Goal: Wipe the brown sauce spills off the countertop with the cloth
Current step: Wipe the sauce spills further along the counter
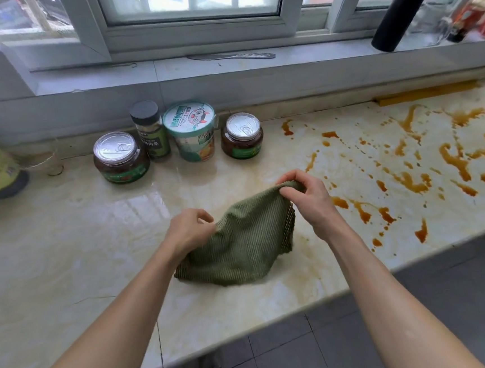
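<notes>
Cloth (240, 242) green, pinched by left hand (188, 232) and right hand (304, 199); sauce spills (411, 180) rightward; labels on jars (121, 157) illegible.

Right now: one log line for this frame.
phase: pre-wipe | left hand: pinches cloth edge | right hand: pinches raised cloth corner | sauce spills: unwiped, right of cloth

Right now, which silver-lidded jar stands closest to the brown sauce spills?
The right-hand jar, right of the paper cup; spills start just beside it. The other jar stands left of the black-capped bottle.
</notes>
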A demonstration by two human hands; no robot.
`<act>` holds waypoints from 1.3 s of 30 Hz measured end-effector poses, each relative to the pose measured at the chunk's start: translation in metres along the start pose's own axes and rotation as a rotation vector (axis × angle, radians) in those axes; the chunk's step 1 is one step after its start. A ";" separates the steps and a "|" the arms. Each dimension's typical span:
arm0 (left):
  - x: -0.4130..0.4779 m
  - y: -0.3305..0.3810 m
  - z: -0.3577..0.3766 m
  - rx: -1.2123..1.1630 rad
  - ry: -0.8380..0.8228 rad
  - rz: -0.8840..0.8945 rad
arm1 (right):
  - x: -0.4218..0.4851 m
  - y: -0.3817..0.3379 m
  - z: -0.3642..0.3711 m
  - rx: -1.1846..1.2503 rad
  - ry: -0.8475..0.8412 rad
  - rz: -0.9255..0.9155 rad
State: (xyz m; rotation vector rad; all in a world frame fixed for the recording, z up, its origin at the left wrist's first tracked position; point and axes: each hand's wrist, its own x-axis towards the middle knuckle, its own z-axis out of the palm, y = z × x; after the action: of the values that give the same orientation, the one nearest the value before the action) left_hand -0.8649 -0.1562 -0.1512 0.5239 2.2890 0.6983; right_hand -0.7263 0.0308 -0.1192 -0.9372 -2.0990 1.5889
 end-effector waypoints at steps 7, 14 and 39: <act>-0.001 -0.006 0.025 0.341 0.294 0.127 | -0.005 -0.004 0.002 -0.006 -0.023 -0.025; -0.004 0.024 -0.042 0.216 0.598 0.334 | 0.005 0.004 -0.026 -0.071 0.247 0.055; -0.049 -0.039 0.026 0.130 0.405 0.175 | -0.061 -0.001 0.055 -0.551 -0.300 -0.563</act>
State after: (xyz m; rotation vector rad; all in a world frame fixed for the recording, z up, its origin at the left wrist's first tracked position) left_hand -0.8194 -0.2039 -0.1676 0.7035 2.7035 0.8022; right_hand -0.7170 -0.0501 -0.1280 -0.1868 -2.7562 0.9203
